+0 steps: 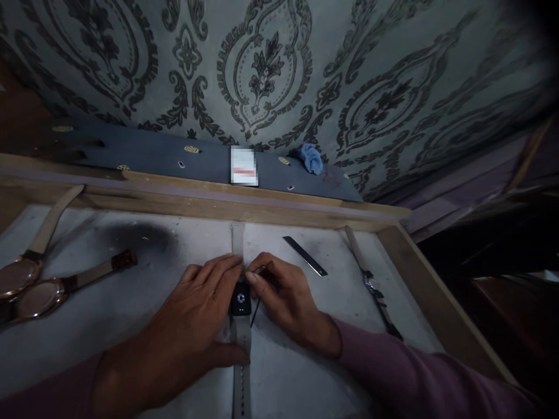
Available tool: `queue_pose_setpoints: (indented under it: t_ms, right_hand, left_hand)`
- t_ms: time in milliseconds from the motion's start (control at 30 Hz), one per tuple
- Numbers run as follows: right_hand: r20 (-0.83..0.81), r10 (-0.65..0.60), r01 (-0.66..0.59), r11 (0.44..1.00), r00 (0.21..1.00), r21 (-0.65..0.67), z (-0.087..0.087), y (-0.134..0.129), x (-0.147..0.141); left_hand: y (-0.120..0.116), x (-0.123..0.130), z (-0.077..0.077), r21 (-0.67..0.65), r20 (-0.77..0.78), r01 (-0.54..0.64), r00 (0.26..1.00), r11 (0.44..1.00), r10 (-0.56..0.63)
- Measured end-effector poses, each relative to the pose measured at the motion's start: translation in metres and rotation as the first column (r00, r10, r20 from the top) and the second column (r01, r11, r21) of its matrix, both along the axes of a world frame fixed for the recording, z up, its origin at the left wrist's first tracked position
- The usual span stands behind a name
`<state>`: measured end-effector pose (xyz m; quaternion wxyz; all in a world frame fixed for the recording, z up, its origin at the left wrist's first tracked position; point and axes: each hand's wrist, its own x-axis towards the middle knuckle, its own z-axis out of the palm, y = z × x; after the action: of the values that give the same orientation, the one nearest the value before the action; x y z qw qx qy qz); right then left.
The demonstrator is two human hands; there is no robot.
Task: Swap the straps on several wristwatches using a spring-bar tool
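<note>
A smartwatch (241, 299) with a dark square face and a pale grey strap lies face up, its strap running up and down the white work surface. My left hand (196, 314) spans its left side, fingertips at the top of the case and thumb on the lower strap, holding it down. At the upper right corner of the case, my right hand (283, 297) is closed in a pinch on a slim dark tool (255, 313). Part of that tool shows below the fingers; its exact kind and working end are hidden. The fingers cover where the upper strap meets the case.
Two large round watches (40, 299) with straps lie at left. A black blade (304, 256) and another wristwatch (372, 283) lie at right. A wooden rim (305, 210) borders the surface. Behind it are a small white box (243, 165) and a crumpled blue cloth (311, 158).
</note>
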<state>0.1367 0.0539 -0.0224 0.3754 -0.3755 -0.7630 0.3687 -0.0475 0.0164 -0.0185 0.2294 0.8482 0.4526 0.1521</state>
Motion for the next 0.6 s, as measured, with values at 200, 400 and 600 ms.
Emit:
queue_pose_setpoints:
  t_ms: [200,400,600]
  right_hand:
    - [-0.016,-0.001,0.001,1.000,1.000,-0.030,-0.0004,0.0001,-0.0002]
    - [-0.032,0.001,-0.003,0.999,0.999,-0.052,-0.0018,-0.0005,-0.0003]
    - [-0.042,0.003,-0.005,0.999,0.999,-0.051,-0.0020,-0.0003,-0.0003]
  left_hand:
    - [0.0012,-0.0004,0.0008,-0.005,0.008,-0.001,1.000,1.000,0.001]
    - [0.0002,-0.0006,0.0031,-0.022,0.006,0.004,1.000,1.000,-0.004]
    - [0.0009,0.0006,0.0044,-0.014,0.009,0.000,1.000,1.000,0.000]
